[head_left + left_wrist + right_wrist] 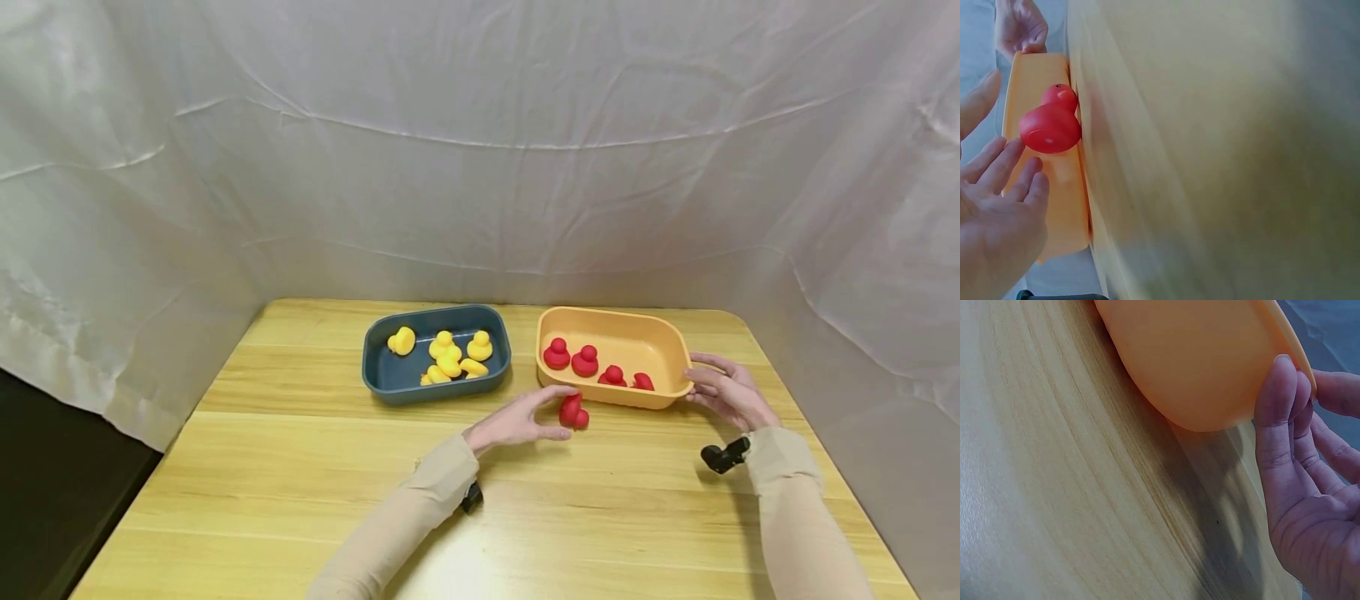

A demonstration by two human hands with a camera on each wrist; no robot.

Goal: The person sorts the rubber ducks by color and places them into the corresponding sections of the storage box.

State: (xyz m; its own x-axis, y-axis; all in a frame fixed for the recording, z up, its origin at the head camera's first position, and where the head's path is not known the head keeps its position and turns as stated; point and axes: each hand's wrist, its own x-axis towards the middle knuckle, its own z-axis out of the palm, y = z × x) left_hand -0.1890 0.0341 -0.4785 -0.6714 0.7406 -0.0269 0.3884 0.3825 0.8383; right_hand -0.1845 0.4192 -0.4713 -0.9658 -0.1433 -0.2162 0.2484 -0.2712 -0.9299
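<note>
A red rubber duck (573, 412) lies tipped on the table just in front of the orange tub (630, 398). My left hand (517, 421) reaches around it, thumb and fingers spread apart. In the left wrist view, the fingertips come close to the duck (1051, 128) without curling round it; whether one touches it I cannot tell. At the tub's right end, my right hand (731, 396) pinches the rim between thumb and fingers, as the right wrist view shows at the tub wall (1204, 369). Several red ducks (585, 361) sit inside that tub.
A dark blue tub (431, 393) stands to the left of the orange one and holds several yellow ducks (446, 346). Both are near the back edge of the wooden table (285, 467). Pale curtains (465, 192) hang behind and at the sides.
</note>
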